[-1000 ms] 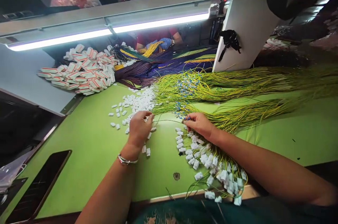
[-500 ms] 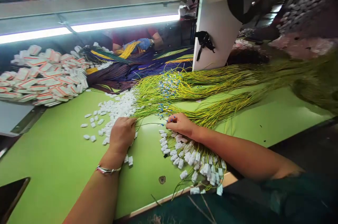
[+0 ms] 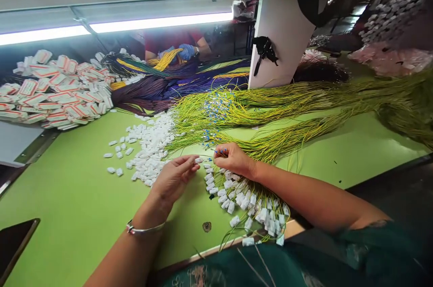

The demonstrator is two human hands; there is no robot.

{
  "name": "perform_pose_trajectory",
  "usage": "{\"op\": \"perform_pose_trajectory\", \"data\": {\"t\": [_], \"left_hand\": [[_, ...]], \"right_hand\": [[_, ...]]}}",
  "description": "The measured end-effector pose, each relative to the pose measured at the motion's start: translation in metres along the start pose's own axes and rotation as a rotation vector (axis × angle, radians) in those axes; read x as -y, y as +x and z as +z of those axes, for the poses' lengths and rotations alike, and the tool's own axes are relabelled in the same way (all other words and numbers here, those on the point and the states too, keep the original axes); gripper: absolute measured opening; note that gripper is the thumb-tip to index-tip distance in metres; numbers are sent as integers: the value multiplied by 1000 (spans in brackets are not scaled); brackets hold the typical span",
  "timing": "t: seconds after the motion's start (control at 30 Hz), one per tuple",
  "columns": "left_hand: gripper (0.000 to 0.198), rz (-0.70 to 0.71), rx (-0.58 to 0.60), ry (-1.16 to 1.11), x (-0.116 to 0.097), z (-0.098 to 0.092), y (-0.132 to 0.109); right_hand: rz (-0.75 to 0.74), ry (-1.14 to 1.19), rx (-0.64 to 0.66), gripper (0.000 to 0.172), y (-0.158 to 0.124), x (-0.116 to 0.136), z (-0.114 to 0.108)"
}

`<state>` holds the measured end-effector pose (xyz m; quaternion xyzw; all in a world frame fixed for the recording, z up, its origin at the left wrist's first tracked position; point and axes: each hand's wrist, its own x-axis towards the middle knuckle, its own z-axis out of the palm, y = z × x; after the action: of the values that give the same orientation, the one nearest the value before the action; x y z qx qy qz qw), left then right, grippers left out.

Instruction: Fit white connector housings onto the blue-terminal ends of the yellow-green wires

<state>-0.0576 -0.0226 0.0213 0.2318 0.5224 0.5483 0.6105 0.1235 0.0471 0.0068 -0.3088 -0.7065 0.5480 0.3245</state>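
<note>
My left hand (image 3: 176,175) is closed, with a small white connector (image 3: 198,160) pinched at its fingertips. Just right of it, my right hand (image 3: 233,159) is closed around several thin yellow-green wires with blue tips (image 3: 222,150). A loose pile of white connectors (image 3: 155,138) lies beyond and left of my left hand. Below my right hand, wires fitted with white connectors (image 3: 243,196) fan out toward the table's front edge. Behind both hands runs a thick bundle of yellow-green wires (image 3: 280,106).
Labelled white packs (image 3: 57,93) are heaped at the back left of the green table (image 3: 84,192). Dark purple wires (image 3: 149,90) lie behind. Across the table, a person's gloved hand (image 3: 186,52) is near yellow wires. A white upright panel (image 3: 280,30) and a lamp (image 3: 162,21) stand behind.
My left hand has moved right, from the connector pile to beside my right hand, and a white connector now shows at its fingertips. My right hand has hardly moved.
</note>
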Motion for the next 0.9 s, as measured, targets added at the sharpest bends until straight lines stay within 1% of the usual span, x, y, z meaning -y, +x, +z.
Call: {"op": "perform_pose_trajectory", "data": {"t": [0.07,0.17,0.33,0.43,0.5,0.7,0.8,0.9], "left_hand": [[26,-56,34,-38,4,3,1],[26,-89,60,-53,7,2,3],[25,-79,74,-53,9,-4,6],[24,-84,112,-19,12,-3,6],[24,-77,112,6,15,-2,6],[27,-36,110,-46,20,5,5],[26,-6,135,-13,18,6,4],[26,6,169,22,16,5,2]], "right_hand": [[-24,-40,6,7,-1,-1,0],[-25,-63,18,7,-1,0,0],[-23,-68,49,7,-1,3,-1],[-6,-76,64,6,-2,3,-1],[3,-83,66,6,-2,2,0],[-33,-141,-6,7,-2,-2,3],[-3,-179,-47,8,-1,-4,4],[22,-197,-62,9,0,-4,4]]}}
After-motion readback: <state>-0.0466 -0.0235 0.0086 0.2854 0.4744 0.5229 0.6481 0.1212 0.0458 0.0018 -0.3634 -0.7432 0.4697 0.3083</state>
